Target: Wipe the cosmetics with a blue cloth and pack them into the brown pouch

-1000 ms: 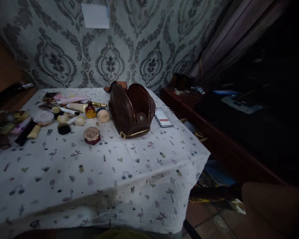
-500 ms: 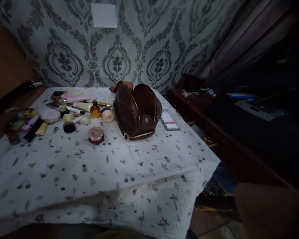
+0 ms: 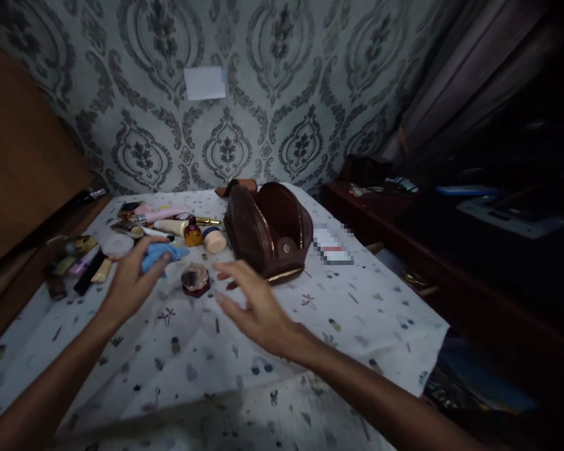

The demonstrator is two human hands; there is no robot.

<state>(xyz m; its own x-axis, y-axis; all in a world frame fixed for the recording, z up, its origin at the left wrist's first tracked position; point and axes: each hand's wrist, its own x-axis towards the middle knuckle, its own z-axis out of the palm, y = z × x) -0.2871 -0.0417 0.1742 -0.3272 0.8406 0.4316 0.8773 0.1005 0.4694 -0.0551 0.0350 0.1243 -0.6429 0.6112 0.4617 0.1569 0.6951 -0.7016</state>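
Observation:
My left hand [image 3: 132, 280] is closed on a crumpled blue cloth [image 3: 162, 254], above the left part of a table covered with a white patterned cloth [image 3: 244, 351]. My right hand [image 3: 254, 302] hovers open with fingers spread, just right of a round dark-red compact [image 3: 195, 279] and in front of an open brown leather pouch [image 3: 269, 228]. Behind my left hand lie several cosmetics: tubes, a small amber bottle [image 3: 193, 235] and a cream jar with a blue lid [image 3: 214, 239].
A white card with a pixelated patch [image 3: 333, 245] lies right of the pouch. A dark wooden cabinet [image 3: 404, 250] with clutter stands to the right. A wooden panel [image 3: 23, 163] is at the left. Patterned wallpaper with a white paper note [image 3: 205, 82] is behind.
Both my arms have come into view over the table; the left hand now holds a blue cloth. The camera has tilted so the table sits lower in the picture.

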